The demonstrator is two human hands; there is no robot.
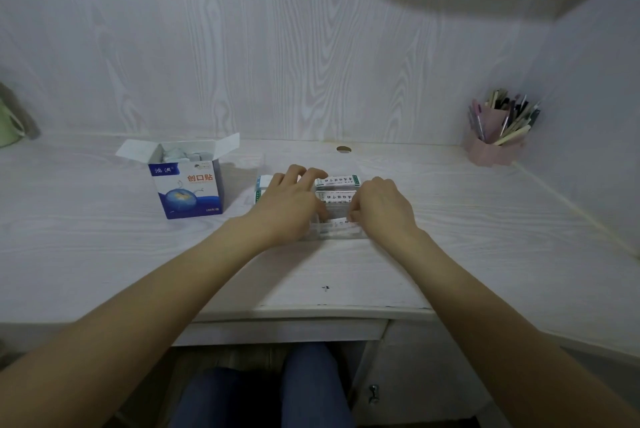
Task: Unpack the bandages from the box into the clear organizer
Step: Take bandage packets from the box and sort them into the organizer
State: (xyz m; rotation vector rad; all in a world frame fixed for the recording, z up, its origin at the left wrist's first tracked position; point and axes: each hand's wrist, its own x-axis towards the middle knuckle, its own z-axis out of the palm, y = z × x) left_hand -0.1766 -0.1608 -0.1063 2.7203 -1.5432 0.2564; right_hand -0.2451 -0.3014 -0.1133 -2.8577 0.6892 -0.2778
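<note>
Bandages (341,223) lie in the middle of the frame, inside the clear organizer (332,235) on the white table (346,271). The nearest ones form a thin white strip in the front compartment, with the long axis running left to right across the picture. Behind it two more packs (337,180) stand in the further compartments; they are white with green edges and dark print, also with the long side going left to right. The organizer is transparent, so its walls are hard to see.

The right hand (381,207) has its fingers curled down and seems to pinch the right end of the front strip. The left hand (292,199) covers the left part of the organizer, fingers bent over it; I cannot tell if its grip holds anything. One more white and green pack (262,185) shows just left of this hand.

Further left stands the box (188,190), blue and white with red characters, upright, flaps open, pale packs visible inside. At the far right, near the wall, a pink pen holder (495,140) is full of pens.
</note>
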